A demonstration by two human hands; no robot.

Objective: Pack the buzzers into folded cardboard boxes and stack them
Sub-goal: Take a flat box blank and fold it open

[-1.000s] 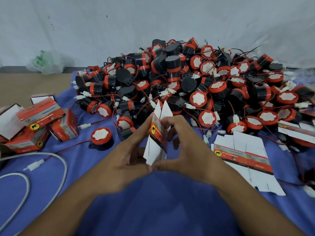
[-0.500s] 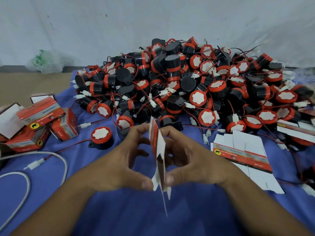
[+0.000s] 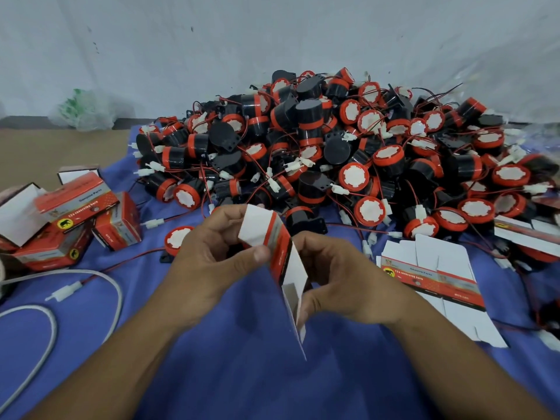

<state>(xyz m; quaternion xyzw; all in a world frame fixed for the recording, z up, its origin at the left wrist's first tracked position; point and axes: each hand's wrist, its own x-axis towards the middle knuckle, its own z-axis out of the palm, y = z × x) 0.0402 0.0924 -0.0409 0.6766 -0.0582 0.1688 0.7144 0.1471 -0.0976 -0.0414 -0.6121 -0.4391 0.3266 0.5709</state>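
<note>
Both hands are on the half-folded carton (image 3: 274, 237), up over the blue cloth (image 3: 242, 380) at near centre. Left hand (image 3: 212, 262) fingers pinch its top flap, and right hand (image 3: 348, 286) fingers grip the lower edge. The buzzer pile (image 3: 333, 147) is heaped just beyond, with closed boxes (image 3: 78, 204) at left.

Your 2 bare forearms enter from the bottom corners and converge at the middle. Your left hand (image 3: 209, 265) curls round the upper end of the half-folded cardboard box (image 3: 257, 225), thumb pressed flat on its near face, fingers behind it. Your right hand (image 3: 348, 286) faces it, fingers curled, thumb and forefinger pinching the box's lower flap.
</note>
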